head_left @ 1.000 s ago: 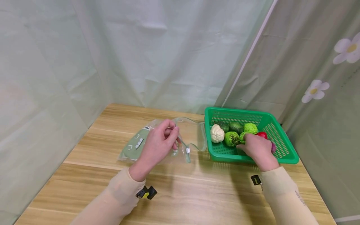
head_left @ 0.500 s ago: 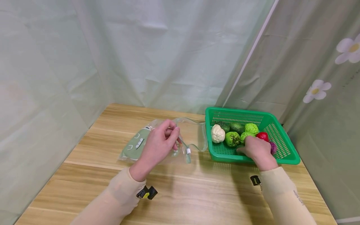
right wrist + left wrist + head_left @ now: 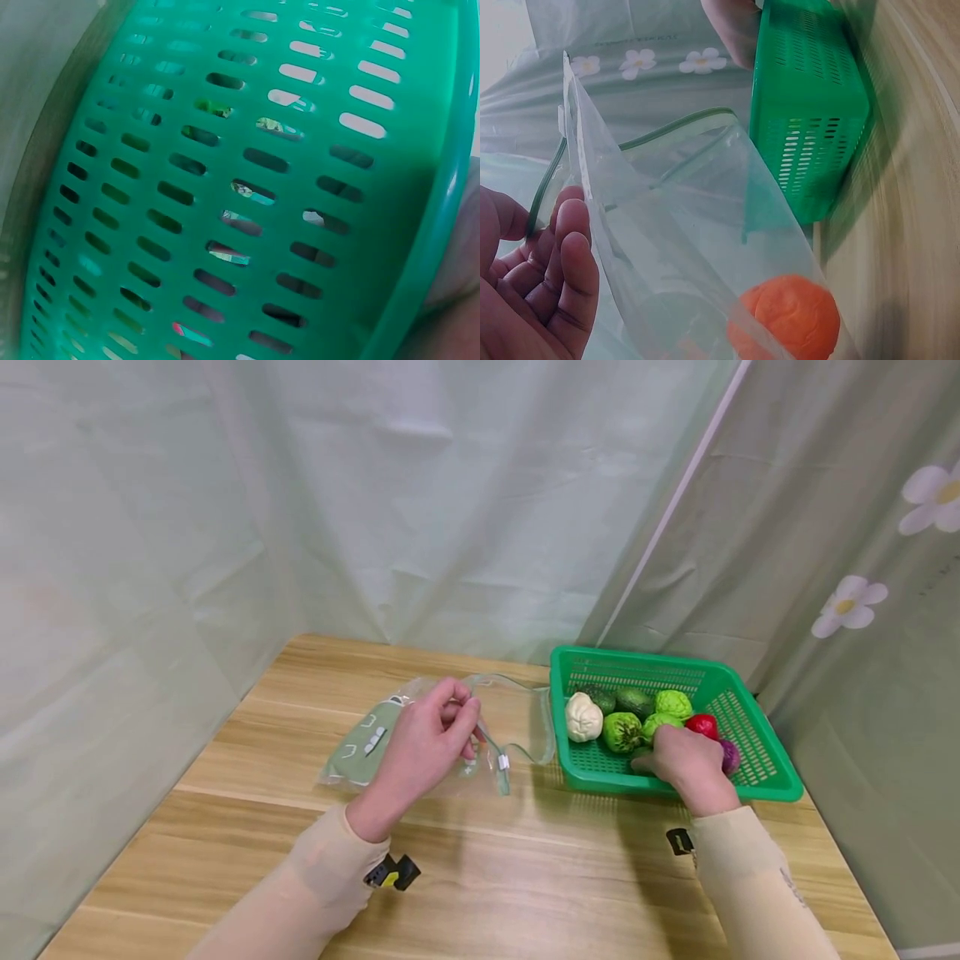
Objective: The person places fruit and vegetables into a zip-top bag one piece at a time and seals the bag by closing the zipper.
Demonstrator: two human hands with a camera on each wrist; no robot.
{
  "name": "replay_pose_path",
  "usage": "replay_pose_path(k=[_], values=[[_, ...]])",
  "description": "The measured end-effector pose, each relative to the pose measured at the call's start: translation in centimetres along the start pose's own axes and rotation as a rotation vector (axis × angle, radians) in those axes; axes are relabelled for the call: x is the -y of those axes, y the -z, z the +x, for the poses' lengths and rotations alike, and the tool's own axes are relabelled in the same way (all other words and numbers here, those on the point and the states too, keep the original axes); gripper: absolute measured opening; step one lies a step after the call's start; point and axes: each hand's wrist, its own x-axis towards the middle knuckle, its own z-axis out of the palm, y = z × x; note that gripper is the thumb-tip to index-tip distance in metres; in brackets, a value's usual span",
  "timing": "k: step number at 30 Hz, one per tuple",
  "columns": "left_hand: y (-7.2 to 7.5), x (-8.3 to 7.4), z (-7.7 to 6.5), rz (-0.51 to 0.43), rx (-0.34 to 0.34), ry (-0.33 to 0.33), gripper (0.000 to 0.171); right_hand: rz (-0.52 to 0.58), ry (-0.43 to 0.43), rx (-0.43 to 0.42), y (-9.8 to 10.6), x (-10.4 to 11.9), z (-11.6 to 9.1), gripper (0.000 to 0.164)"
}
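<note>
My left hand pinches the rim of a clear zip bag between thumb and fingers. The bag lies on its side, mouth towards the basket, with a white slider and a printed green face. Inside it the left wrist view shows a round, creased orange piece. My right hand reaches over the near rim of a green basket. Its fingertips are hidden low among the vegetables, beside a light green piece; I cannot tell whether it holds anything.
The basket also has a white bulb, a green piece with dark tips, dark green avocado-like pieces, a red piece and a purple one. Curtains hang behind the wooden table.
My right hand has shifted slightly lower in the basket, showing more of the light green and red pieces. The left hand keeps its pinch on the bag in the same place.
</note>
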Motion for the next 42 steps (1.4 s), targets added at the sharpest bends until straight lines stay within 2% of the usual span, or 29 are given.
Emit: replay_pose_path(k=[3, 6, 15, 23, 28, 36, 42], values=[[0.0, 0.0, 0.1, 0.007, 0.001, 0.0, 0.01, 0.003, 0.002, -0.024, -0.7, -0.8, 0.6, 0.042], [0.0, 0.0, 0.1, 0.011, 0.003, 0.003, 0.01, 0.011, 0.002, -0.048, -0.8, -0.8, 0.3, 0.04], [0.0, 0.0, 0.2, 0.017, 0.006, 0.011, 0.01, 0.049, 0.012, -0.103, 0.5, 0.0, -1.4, 0.037], [0.1, -0.1, 0.2, 0.012, 0.004, 0.01, 0.011, 0.051, 0.004, -0.137, 0.9, 0.3, -2.2, 0.066], [0.1, -0.1, 0.2, 0.005, 0.006, 0.009, 0.011, 0.096, 0.024, -0.227, 0.5, 0.6, -2.7, 0.066], [0.1, -0.2, 0.1, -0.007, -0.001, 0.004, 0.011, 0.164, 0.105, -0.373, 0.4, 1.9, -3.6, 0.06], [0.1, -0.3, 0.0, -0.011, 0.004, 0.013, 0.011, 0.215, 0.152, -0.445, 0.5, 2.8, -4.2, 0.057]])
